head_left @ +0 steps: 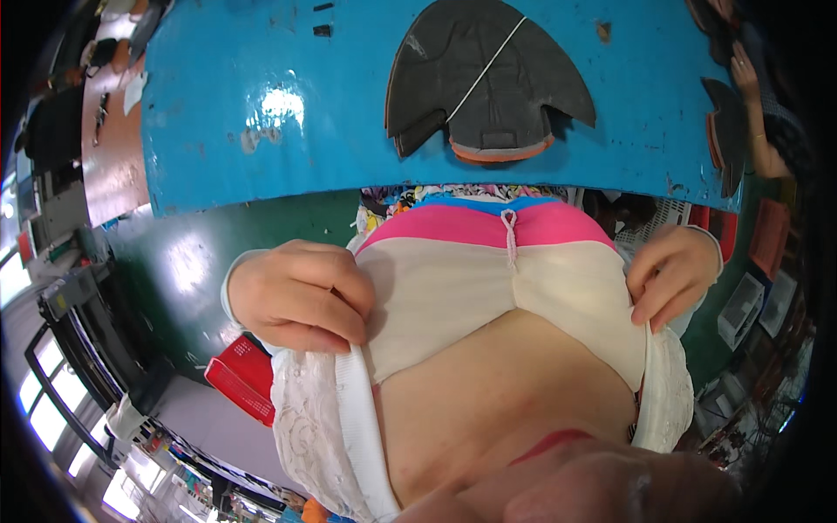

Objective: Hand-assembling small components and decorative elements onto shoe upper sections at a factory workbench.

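Both my hands are at the front edges of a white lace cardigan (314, 401) that I wear over a pink and cream top (453, 283). On the left, my left hand (301, 292) has its fingers curled and pinched on one edge. My right hand (676, 275) pinches the opposite edge between thumb and fingers. Beyond them, on a blue table (288, 166), lies a stack of dark grey cut pieces (506, 87) with orange-brown edges. A white band (488, 65) crosses that stack diagonally. Neither hand touches the stack.
At the table's right end is another grey stack (728, 131), beside another person's hand (745, 74). A red basket (242, 383) stands on the green floor at left. Left of the table is a pinkish board (113, 161). Crates (741, 309) stand at right.
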`<action>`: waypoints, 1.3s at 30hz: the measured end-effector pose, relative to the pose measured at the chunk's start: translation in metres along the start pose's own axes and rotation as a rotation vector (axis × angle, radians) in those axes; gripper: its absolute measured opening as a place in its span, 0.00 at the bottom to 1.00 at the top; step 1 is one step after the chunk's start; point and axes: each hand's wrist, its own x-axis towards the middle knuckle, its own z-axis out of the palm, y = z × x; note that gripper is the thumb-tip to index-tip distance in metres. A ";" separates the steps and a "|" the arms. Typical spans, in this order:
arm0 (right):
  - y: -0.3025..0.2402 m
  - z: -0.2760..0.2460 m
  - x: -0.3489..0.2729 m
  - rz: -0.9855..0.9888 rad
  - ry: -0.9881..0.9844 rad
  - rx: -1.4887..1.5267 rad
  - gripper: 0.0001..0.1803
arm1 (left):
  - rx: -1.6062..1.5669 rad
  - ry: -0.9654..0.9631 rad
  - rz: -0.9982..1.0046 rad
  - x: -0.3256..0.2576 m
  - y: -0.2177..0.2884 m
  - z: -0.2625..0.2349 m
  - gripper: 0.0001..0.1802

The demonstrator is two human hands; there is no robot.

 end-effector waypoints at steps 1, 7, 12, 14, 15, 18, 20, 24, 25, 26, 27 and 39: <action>0.009 0.007 -0.008 0.018 0.027 0.077 0.11 | -0.059 0.034 -0.012 -0.005 -0.002 0.002 0.05; 0.003 0.001 -0.019 0.078 0.334 0.099 0.06 | -0.088 0.198 0.035 0.010 -0.005 0.002 0.04; -0.014 -0.053 0.096 -0.068 -0.005 -0.167 0.04 | 0.121 -0.067 0.195 0.063 -0.008 -0.024 0.06; 0.007 -0.051 0.103 0.005 0.062 -0.366 0.06 | -0.076 -0.134 0.051 0.066 -0.021 -0.022 0.05; 0.019 -0.052 0.097 0.034 0.315 -0.518 0.04 | 0.030 0.071 -0.075 0.062 -0.029 -0.023 0.05; 0.060 -0.077 0.086 0.194 0.622 -0.828 0.11 | 0.764 0.619 -0.315 0.064 -0.075 -0.023 0.08; 0.082 -0.073 0.094 0.153 0.525 -1.031 0.08 | 0.807 0.681 -0.243 0.069 -0.106 -0.018 0.10; 0.087 -0.074 0.109 0.195 0.348 -1.383 0.06 | 1.028 0.722 -0.185 0.065 -0.142 -0.015 0.13; 0.086 -0.074 0.112 0.192 0.351 -1.380 0.06 | 0.999 0.737 -0.187 0.063 -0.142 -0.015 0.15; 0.083 -0.074 0.115 0.160 0.289 -1.473 0.05 | 1.001 0.733 -0.191 0.061 -0.141 -0.017 0.15; 0.081 -0.073 0.116 0.137 0.228 -1.565 0.05 | 1.039 0.674 -0.227 0.062 -0.138 -0.020 0.16; 0.042 -0.075 0.114 0.964 -0.132 -1.130 0.06 | 1.396 0.367 -0.489 0.088 -0.115 -0.022 0.21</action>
